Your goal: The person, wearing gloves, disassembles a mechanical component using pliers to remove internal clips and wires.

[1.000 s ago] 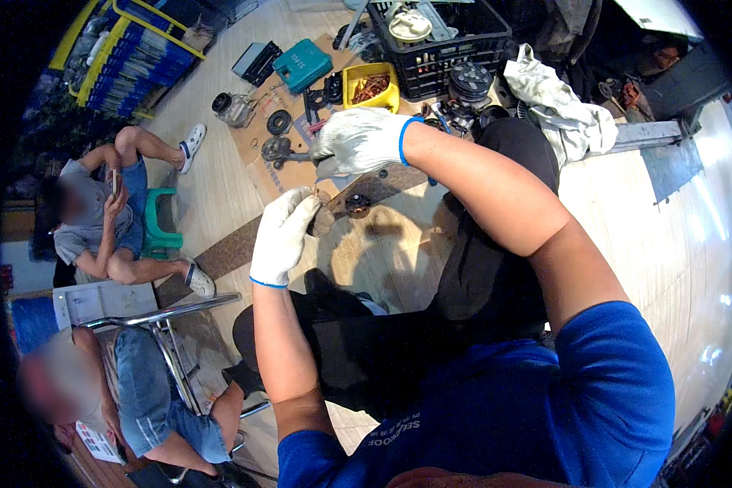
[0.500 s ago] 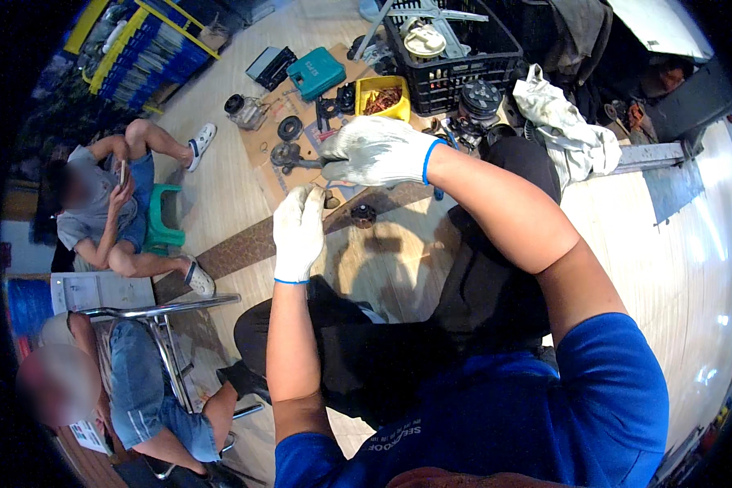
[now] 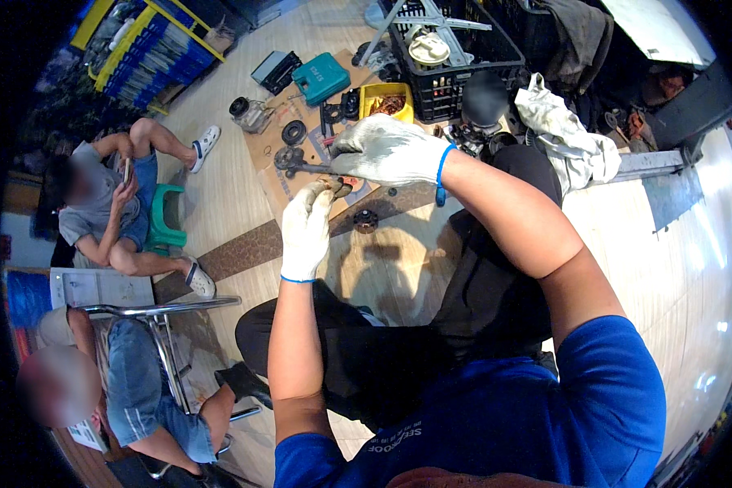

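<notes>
My left hand (image 3: 307, 232) pinches a small dark piece (image 3: 343, 189) just beside my right hand (image 3: 393, 151), which is curled; I cannot tell what it grasps. The work looks unfinished: a black ring (image 3: 293, 132) lies loose on the cardboard (image 3: 263, 156), a round part (image 3: 365, 220) on the floor (image 3: 228, 195).

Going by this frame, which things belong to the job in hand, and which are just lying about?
Probably the job:
- small dark piece at the left hand
- dark metal part beside the right hand
- cardboard under the parts

Apparently lying about:
- teal case
- white cloth
- black crate
</notes>
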Demonstrator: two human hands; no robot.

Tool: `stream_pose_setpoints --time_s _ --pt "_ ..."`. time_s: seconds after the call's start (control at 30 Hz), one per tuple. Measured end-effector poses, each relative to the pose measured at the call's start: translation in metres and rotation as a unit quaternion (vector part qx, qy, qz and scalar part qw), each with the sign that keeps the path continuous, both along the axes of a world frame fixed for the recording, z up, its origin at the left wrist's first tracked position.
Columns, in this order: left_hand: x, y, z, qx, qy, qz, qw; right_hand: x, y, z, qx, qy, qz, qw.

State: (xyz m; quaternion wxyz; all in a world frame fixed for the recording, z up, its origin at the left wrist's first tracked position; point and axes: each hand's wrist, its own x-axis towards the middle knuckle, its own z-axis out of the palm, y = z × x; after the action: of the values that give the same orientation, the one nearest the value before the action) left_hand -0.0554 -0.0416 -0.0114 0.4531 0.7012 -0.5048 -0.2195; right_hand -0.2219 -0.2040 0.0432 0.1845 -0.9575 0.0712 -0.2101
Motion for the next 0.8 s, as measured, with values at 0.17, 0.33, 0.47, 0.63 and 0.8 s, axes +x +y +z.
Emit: stream_pose_setpoints --time_s 0.17,0.33,0.47,0.63,0.8 --pt "0.003 0.003 0.001 0.004 0.026 -0.002 1.0 -0.004 0.006 0.01 0.033 0.047 0.004 0.998" --pt "0.002 -0.005 -0.005 0.009 -0.011 0.038 0.999 0.004 0.011 -0.027 0.054 -0.008 -0.016 0.998" --pt "0.006 -0.006 -0.017 -0.022 0.115 0.078 0.99 0.009 0.033 -0.015 0.105 0.063 -0.062 0.991" --pt "-0.004 -0.012 -0.008 -0.118 0.412 0.05 0.902 0.008 0.039 -0.017 0.116 0.016 -0.07 0.991" --pt "0.011 -0.01 -0.013 -0.169 0.553 -0.015 0.815 0.016 0.057 -0.025 0.135 -0.005 -0.092 0.987"
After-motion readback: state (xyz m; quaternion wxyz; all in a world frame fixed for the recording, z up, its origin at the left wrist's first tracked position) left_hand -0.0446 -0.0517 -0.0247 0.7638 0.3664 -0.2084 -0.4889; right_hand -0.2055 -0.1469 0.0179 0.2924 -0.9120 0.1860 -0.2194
